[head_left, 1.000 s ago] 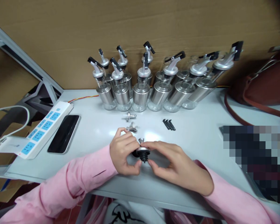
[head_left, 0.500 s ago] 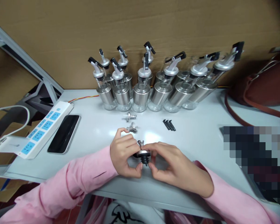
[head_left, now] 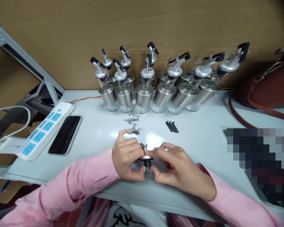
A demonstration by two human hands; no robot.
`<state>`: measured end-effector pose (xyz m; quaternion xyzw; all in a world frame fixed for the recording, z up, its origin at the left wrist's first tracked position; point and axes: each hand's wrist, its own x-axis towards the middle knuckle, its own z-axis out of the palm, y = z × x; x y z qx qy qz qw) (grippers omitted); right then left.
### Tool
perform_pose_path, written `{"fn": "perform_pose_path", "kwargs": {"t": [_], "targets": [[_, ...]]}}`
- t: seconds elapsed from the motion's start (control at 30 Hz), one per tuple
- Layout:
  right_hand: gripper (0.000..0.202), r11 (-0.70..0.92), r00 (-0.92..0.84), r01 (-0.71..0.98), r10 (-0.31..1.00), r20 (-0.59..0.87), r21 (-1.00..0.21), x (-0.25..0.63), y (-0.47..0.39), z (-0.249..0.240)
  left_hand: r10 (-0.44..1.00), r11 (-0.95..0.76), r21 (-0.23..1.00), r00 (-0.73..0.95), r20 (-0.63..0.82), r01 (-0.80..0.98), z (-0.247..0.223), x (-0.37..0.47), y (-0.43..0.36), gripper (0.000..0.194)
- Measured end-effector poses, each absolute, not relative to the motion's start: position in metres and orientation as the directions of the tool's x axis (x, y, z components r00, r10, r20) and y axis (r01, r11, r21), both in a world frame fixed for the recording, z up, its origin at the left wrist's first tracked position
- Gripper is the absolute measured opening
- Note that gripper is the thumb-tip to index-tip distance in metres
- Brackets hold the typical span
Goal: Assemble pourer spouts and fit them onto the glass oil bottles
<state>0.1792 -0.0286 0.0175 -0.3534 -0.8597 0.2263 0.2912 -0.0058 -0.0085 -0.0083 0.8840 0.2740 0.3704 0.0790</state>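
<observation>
Between my two hands is a bottle pourer point(head_left: 147, 160), with a silver spout and collar above a ribbed black stopper that points down toward me. My left hand point(head_left: 130, 159) grips it from the left, fingers curled and thumb near the stopper's tip. From the other side, my right hand point(head_left: 176, 164) pinches it, index finger on the silver collar and thumb by the stopper. Just beyond my left hand lie two loose silver pourer spouts, one nearer point(head_left: 135, 128) and one farther point(head_left: 132, 118). Several small black levers point(head_left: 172, 126) lie to the right of them.
Glass bottles with steel sleeves point(head_left: 144, 99) stand along the back, many topped with pourers. At left are a power strip point(head_left: 41, 132) and a phone point(head_left: 65, 135). A brown bag point(head_left: 265, 85) sits at right, near a pixelated dark object point(head_left: 262, 160).
My right index finger has shifted slightly on the pourer's collar, and its other fingers have lifted a little. The pourer has tilted slightly. The loose parts and bottles rest where they were.
</observation>
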Motion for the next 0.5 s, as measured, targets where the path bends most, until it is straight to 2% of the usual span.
{"fn": "perform_pose_path", "kwargs": {"t": [0.27,0.4,0.5], "targets": [[0.012,0.664,-0.553,0.457,0.733,0.395,-0.592,0.180,-0.029,0.018,0.559,-0.826,0.345,0.566,0.606,0.446,-0.005,-0.005,-0.010,0.015],[0.016,0.574,-0.485,0.507,0.807,0.337,-0.643,0.185,-0.026,0.017,0.601,-0.783,0.312,0.523,0.604,0.538,-0.003,-0.006,-0.008,0.015],[0.021,0.525,-0.470,0.483,0.831,0.299,-0.700,0.188,-0.024,0.014,0.587,-0.787,0.306,0.498,0.639,0.535,-0.003,-0.007,-0.008,0.013]]}}
